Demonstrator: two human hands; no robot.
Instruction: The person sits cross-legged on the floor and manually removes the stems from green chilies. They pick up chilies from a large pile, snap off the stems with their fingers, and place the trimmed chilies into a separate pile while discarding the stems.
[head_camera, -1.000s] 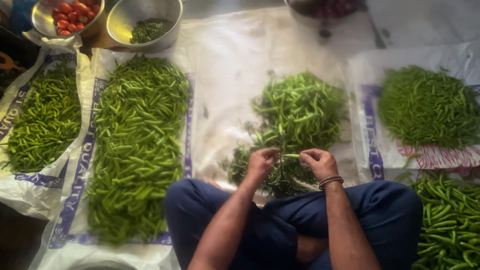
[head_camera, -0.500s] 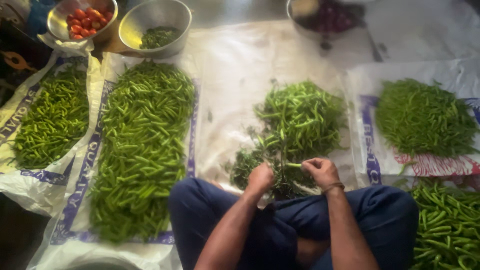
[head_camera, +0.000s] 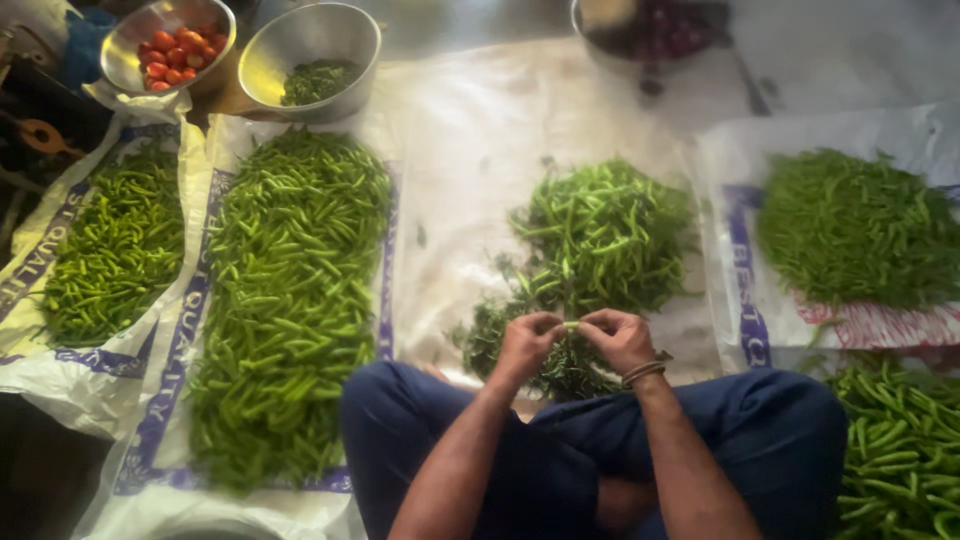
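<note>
At nine o'clock a long heap of slim green chillies (head_camera: 290, 300) lies on a white printed sack (head_camera: 165, 400). Near six o'clock the left hand (head_camera: 525, 345) and right hand (head_camera: 620, 340) meet, each pinching one end of a single thin green chilli (head_camera: 571, 324) that bridges the fingertips, above a dark pile of plucked stems (head_camera: 560, 365). Pulled unevenly, the pod might snap mid-length instead of at the stalk, or slip into that pile.

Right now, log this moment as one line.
left hand and right hand: pinching one green chilli | below: stem scraps | ahead: chilli pile | seated cross-legged
</note>
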